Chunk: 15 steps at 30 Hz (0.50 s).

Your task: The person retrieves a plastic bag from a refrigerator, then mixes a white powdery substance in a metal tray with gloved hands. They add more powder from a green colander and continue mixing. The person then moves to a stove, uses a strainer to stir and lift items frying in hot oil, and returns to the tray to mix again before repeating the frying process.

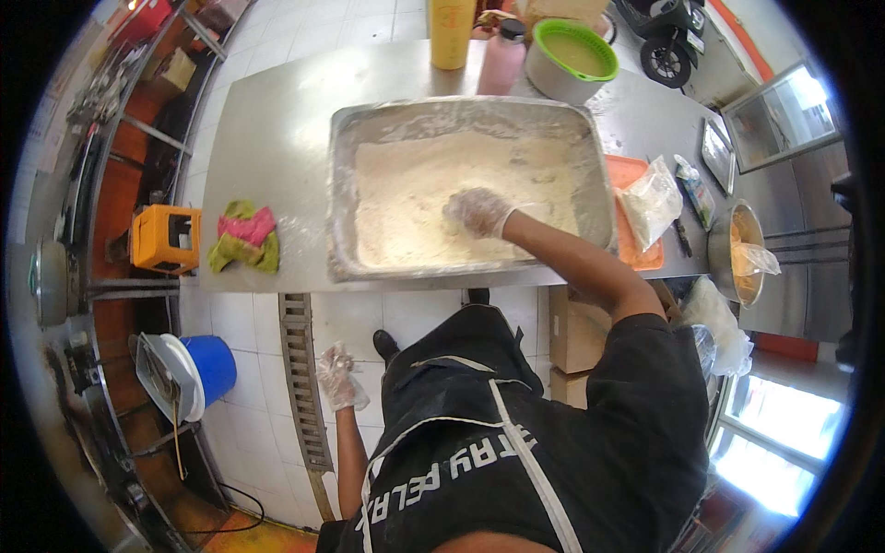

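Note:
A large rectangular metal pan (601, 173) stands at the table's near edge. Pale flour-like powder (415, 180) covers its bottom, with dusting and smears up the walls. My right hand (477, 212), in a clear plastic glove, reaches into the pan and touches the powder near the middle. Its fingertips are hidden, so I cannot tell whether they close on anything. My left hand (340, 380), gloved too, hangs low at my side, away from the table and over the tiled floor. The crumpled glove blurs the finger shape there, and no object shows in that hand.
On the steel table (276, 138) lie green and pink cloths (245, 235), left. Behind the pan stand a yellow container (451, 34), a pink bottle (501, 62) and a green strainer (577, 48) over a tub. At right are an orange tray (639, 256), a powder bag (652, 204) and a metal bowl (722, 252).

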Tool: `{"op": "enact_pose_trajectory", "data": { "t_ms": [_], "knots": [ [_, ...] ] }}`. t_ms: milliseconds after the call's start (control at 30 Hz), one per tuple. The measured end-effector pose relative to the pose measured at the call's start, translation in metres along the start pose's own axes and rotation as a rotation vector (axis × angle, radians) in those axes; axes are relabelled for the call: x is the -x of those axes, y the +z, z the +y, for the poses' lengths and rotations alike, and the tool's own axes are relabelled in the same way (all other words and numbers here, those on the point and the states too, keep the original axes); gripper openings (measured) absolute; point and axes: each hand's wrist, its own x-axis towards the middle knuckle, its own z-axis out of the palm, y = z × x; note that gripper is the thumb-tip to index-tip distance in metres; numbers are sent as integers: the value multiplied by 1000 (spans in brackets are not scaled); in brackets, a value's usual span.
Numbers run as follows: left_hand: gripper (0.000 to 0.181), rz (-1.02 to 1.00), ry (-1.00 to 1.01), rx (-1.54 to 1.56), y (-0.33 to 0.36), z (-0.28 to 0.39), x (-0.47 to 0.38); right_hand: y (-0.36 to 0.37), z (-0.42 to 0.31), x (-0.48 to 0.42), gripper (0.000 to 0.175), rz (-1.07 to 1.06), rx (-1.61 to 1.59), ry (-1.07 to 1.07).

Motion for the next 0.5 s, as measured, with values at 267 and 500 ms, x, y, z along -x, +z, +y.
{"op": "enact_pose_trajectory", "data": {
  "t_ms": [267,500],
  "knots": [
    [31,90,336,153,125,120,17,0,9,22,10,311,-119,-115],
    [28,-41,605,-47,200,197,4,-79,81,71,18,401,-493,36]
  ]
}}
